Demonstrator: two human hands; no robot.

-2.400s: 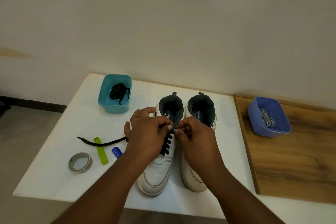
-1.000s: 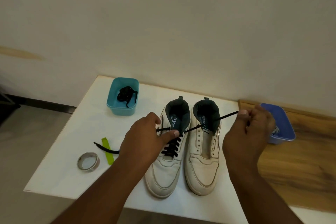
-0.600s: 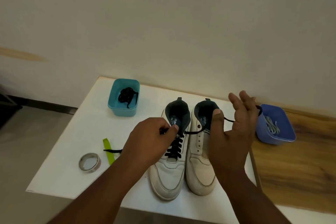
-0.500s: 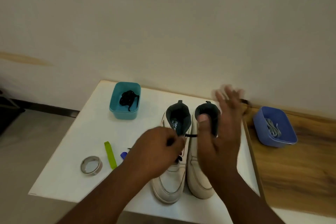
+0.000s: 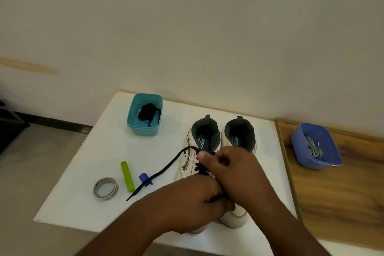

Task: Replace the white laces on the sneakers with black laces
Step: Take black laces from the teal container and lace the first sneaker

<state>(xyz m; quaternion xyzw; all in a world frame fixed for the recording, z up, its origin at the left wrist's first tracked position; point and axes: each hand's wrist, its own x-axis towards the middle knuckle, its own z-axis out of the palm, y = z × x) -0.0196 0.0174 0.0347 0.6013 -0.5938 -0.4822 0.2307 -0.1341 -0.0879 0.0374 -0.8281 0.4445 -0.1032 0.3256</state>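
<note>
Two hands meet over the near half of the left shoe (image 5: pixel 188 164), hiding its toe. Nearest, the left hand (image 5: pixel 191 201) curls over the lower lacing; what it grips is hidden. Just beyond, the right hand (image 5: pixel 232 170) pinches the black lace (image 5: pixel 166 169) at the top eyelets. From that pinch the lace's free end trails left across the white table (image 5: pixel 99 156), over a small blue piece (image 5: pixel 144 178), ending near a green strip (image 5: pixel 127 175) and a tape roll (image 5: pixel 105 188). The right shoe (image 5: pixel 239 137) stands beside, unlaced. Farther back, a teal tub (image 5: pixel 135 122) holds another black lace (image 5: pixel 148 111); a blue tub (image 5: pixel 299 151) on the wooden board (image 5: pixel 342 193) holds white laces (image 5: pixel 314 147).
</note>
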